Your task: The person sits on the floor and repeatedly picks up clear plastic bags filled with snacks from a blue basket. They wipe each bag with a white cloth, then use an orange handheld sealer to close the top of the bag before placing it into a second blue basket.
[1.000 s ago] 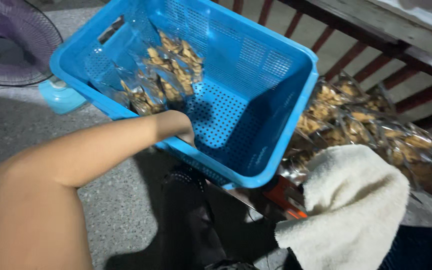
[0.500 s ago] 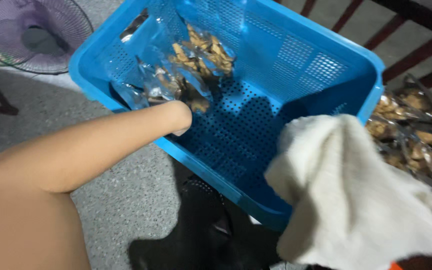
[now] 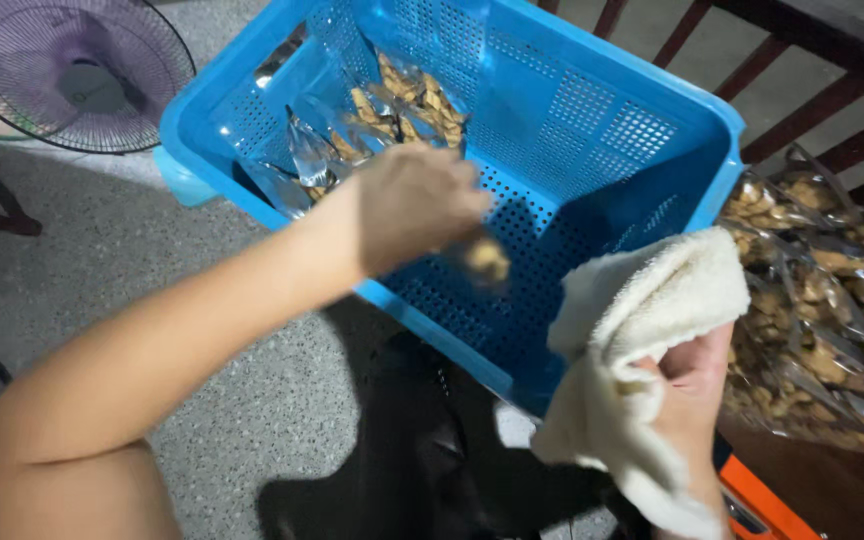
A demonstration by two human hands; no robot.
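Left hand (image 3: 417, 205) pinches a snack piece (image 3: 489, 260) over the blue basket (image 3: 592, 120); right hand (image 3: 697, 375) grips a towel (image 3: 632, 340).

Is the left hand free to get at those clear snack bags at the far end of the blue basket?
Probably yes: the left hand is already over the open-topped blue basket, right beside the snack bags, nothing covering them.

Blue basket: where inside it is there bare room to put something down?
The basket floor is bare in its right half, between the left hand and the right wall, above the towel in the right hand. The far left corner is crowded with clear snack bags.
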